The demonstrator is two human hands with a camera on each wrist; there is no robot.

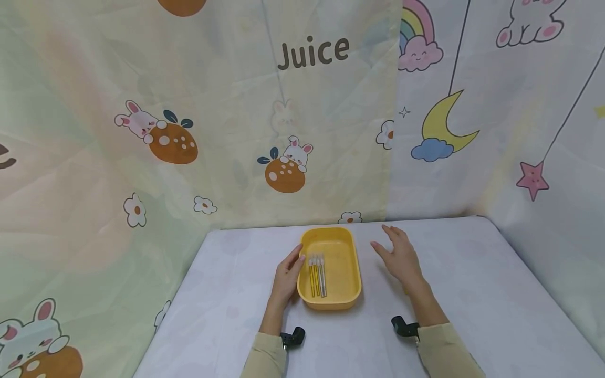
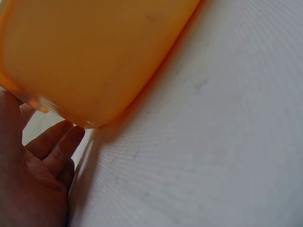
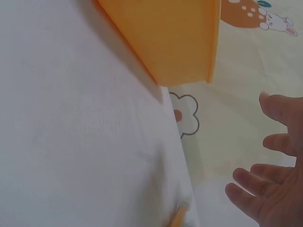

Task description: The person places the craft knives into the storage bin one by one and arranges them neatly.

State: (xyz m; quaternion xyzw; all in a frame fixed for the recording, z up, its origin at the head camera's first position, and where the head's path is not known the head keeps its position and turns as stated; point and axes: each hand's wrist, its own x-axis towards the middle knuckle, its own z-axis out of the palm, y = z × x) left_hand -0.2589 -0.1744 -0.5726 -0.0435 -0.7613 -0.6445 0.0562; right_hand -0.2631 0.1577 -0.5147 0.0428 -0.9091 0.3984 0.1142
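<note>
Nearest are the two sleeves (image 1: 267, 352) with a black camera (image 1: 294, 337) at each wrist; these are best kept high enough not to brush the near end of the tray. Beyond them, the left hand (image 1: 286, 278) holds the left side of the yellow tray (image 1: 342, 262), thumb at the rim and fingers along the outer wall, so the grip looks like a light pinch on that wall. The right hand (image 1: 402, 260) hangs in the air to the right, well apart from the tray, its fingers spread and nothing between them. The tray sits on the desk (image 1: 227, 304) between the hands, its long sides running away from the person. Inside, near its left wall, lie four slim pens (image 1: 317, 278), side by side and lengthwise. To hold the tray well, the left hand should press only gently: the wall looks like thin plastic, and a hard push from one side could slide the tray or roll the pens. The thumb is best kept at the rim, clear of the pens just beside it. Should both hands be wanted on the tray, the right would do well to meet the opposite wall at the same height, so that the tray stays level. The tray's far end lies close to the desk's back edge, so pushing it forward calls for care; behind hangs a printed cloth (image 1: 227, 126).
</note>
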